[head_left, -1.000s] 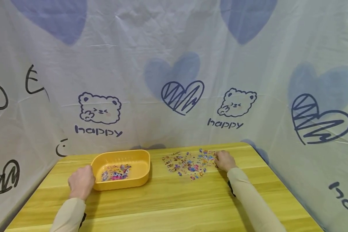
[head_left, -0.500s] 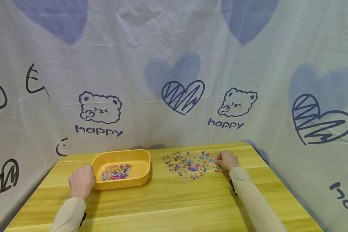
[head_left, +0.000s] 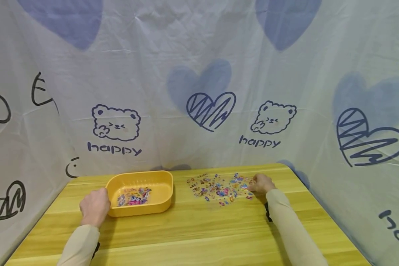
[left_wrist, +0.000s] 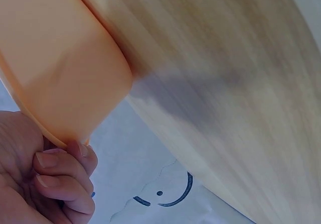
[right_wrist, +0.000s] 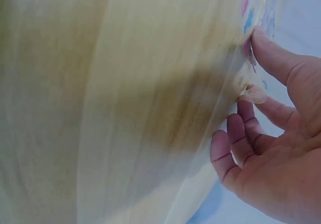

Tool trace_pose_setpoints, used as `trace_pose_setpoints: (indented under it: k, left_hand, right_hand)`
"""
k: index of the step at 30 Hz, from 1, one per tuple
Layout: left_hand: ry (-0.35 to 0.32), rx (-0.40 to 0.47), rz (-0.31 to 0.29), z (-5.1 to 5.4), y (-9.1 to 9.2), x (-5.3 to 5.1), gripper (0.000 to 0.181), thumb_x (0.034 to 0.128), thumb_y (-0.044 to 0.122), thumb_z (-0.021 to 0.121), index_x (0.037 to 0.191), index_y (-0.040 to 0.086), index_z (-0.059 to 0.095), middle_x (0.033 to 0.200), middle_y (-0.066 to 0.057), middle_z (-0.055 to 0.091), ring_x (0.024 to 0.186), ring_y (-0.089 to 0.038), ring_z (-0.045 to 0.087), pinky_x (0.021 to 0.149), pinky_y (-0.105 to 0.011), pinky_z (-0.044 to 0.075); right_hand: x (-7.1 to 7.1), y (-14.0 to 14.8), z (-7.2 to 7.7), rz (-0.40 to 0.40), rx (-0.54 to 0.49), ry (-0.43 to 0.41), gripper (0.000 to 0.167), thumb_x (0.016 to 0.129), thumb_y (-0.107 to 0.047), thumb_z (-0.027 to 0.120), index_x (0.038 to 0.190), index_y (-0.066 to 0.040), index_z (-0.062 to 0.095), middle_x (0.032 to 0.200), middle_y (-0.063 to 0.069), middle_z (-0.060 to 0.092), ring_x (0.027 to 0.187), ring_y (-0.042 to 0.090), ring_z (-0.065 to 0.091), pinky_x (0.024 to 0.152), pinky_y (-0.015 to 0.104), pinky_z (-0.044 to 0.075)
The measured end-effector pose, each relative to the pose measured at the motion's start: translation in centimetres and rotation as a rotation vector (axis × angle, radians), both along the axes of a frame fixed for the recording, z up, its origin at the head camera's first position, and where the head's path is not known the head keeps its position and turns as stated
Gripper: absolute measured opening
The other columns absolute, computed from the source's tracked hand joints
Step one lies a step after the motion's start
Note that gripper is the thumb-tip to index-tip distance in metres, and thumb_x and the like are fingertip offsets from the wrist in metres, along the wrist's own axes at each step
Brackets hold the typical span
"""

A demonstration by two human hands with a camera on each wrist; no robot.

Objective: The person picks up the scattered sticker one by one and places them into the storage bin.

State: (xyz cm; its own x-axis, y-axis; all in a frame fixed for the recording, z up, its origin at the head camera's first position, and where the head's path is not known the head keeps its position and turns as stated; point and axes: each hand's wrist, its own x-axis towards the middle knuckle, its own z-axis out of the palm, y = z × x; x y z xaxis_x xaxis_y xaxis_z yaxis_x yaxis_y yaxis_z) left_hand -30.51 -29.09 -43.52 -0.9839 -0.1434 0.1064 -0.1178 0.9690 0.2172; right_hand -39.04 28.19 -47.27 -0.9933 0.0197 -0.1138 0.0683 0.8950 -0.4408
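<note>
My left hand [head_left: 95,207] is curled round the rim of the yellow bin [head_left: 139,211], lower left. My right hand [head_left: 262,183] is at the right edge of the colourful bits [head_left: 222,192], right of centre; can't tell if it's pinching any. Bits look flat, featherlight, probably on flimsy clear film; best taken by an edge. Bin: likely stiff, light, hold by rim. More bits inside; its wall is in the way. Cloth backdrop [head_left: 163,74] behind.

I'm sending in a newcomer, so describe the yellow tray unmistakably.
On the wood-grained table, look along the far edge, toward the left. There sits the yellow tray, the left hand gripping its left end. Unlike the small colourful pieces spread out to its right, it has raised walls.
</note>
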Motion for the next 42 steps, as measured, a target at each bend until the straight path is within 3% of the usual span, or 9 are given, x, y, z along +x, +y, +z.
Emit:
trace_pose_setpoints:
  k: [7, 15, 19, 29, 32, 34, 36, 38, 42]
  left_hand:
    - [0.001, -0.002, 0.001, -0.1, 0.0, -0.1, 0.016, 0.09, -0.001, 0.049, 0.078, -0.001, 0.059, 0.067, -0.017, 0.057, 0.059, -0.029, 0.055, 0.045, -0.04, 0.043]
    - [0.042, -0.007, -0.009, -0.2, -0.1, 0.0, 0.02, 0.0891, -0.002, 0.044, 0.077, 0.0, 0.06, 0.07, -0.022, 0.06, 0.061, -0.036, 0.06, 0.043, -0.045, 0.042]
    - [0.032, -0.003, -0.005, -0.2, 0.0, -0.1, 0.019, 0.0897, -0.001, 0.044, 0.079, -0.001, 0.06, 0.071, -0.023, 0.06, 0.063, -0.038, 0.061, 0.044, -0.046, 0.043]
    - [0.021, -0.006, -0.001, -0.2, 0.0, -0.1, 0.02, 0.0898, -0.002, 0.044, 0.08, -0.002, 0.061, 0.073, -0.024, 0.061, 0.065, -0.04, 0.062, 0.045, -0.047, 0.043]
    - [0.019, -0.007, -0.002, -0.3, -0.1, -0.2, 0.02, 0.09, -0.002, 0.044, 0.08, -0.002, 0.061, 0.072, -0.024, 0.06, 0.064, -0.039, 0.061, 0.045, -0.047, 0.043]
    - [0.013, -0.007, -0.001, -0.3, -0.1, -0.2, 0.019, 0.0904, -0.002, 0.044, 0.081, -0.002, 0.061, 0.072, -0.023, 0.06, 0.064, -0.038, 0.061, 0.045, -0.046, 0.043]
    - [0.009, -0.009, 0.002, -0.3, -0.1, -0.2, 0.019, 0.0907, -0.001, 0.044, 0.081, -0.002, 0.061, 0.072, -0.023, 0.06, 0.064, -0.037, 0.061, 0.046, -0.046, 0.043]
    - [0.006, -0.009, 0.004, -0.3, -0.1, -0.2, 0.018, 0.0908, -0.001, 0.044, 0.082, -0.002, 0.061, 0.072, -0.023, 0.06, 0.063, -0.037, 0.06, 0.045, -0.046, 0.043]
    - [0.002, -0.009, 0.003, -0.3, -0.1, -0.2, 0.018, 0.0909, -0.001, 0.045, 0.082, -0.002, 0.061, 0.072, -0.022, 0.06, 0.063, -0.035, 0.059, 0.046, -0.045, 0.043]
  right_hand:
    - [-0.1, 0.1, -0.1, -0.022, -0.145, -0.056, 0.033, 0.086, -0.02, 0.074, 0.084, -0.001, 0.047, 0.078, 0.009, 0.045, 0.071, 0.022, 0.043, 0.065, 0.032, 0.038]
    - [-0.1, 0.5, -0.1, -0.006, -0.028, -0.041, 0.022, 0.09, -0.012, 0.062, 0.077, -0.009, 0.044, 0.072, 0.004, 0.042, 0.067, 0.019, 0.042, 0.065, 0.032, 0.037]
    - [0.2, 0.7, 0.2, -0.036, -0.028, -0.03, 0.009, 0.089, -0.01, 0.057, 0.087, -0.002, 0.051, 0.079, 0.01, 0.05, 0.07, 0.022, 0.046, 0.065, 0.034, 0.039]
    - [0.9, 2.0, 0.4, -0.085, -0.077, 0.021, 0.035, 0.098, -0.013, 0.044, 0.125, 0.009, 0.051, 0.119, 0.027, 0.059, 0.097, 0.036, 0.059, 0.083, 0.047, 0.047]
    - [1.1, 2.7, 0.5, -0.102, -0.083, 0.033, 0.029, 0.101, -0.017, 0.037, 0.102, 0.003, 0.057, 0.099, 0.022, 0.061, 0.08, 0.031, 0.056, 0.072, 0.043, 0.046]
    - [1.1, 3.2, 0.6, -0.115, -0.082, 0.045, 0.028, 0.1, -0.017, 0.036, 0.081, -0.005, 0.053, 0.078, 0.013, 0.054, 0.065, 0.023, 0.047, 0.062, 0.036, 0.04]
    - [1.3, 3.6, 0.9, -0.123, -0.081, 0.059, 0.031, 0.099, -0.018, 0.038, 0.072, -0.008, 0.048, 0.069, 0.007, 0.047, 0.059, 0.018, 0.039, 0.058, 0.033, 0.034]
    - [1.5, 4.0, 1.2, -0.115, -0.071, 0.087, 0.032, 0.099, -0.017, 0.043, 0.075, -0.004, 0.059, 0.069, 0.009, 0.055, 0.059, 0.018, 0.042, 0.057, 0.032, 0.035]
    - [1.6, 4.6, 1.5, -0.1, -0.077, 0.125, 0.029, 0.098, -0.016, 0.05, 0.105, 0.002, 0.071, 0.092, 0.017, 0.071, 0.068, 0.02, 0.055, 0.061, 0.034, 0.043]
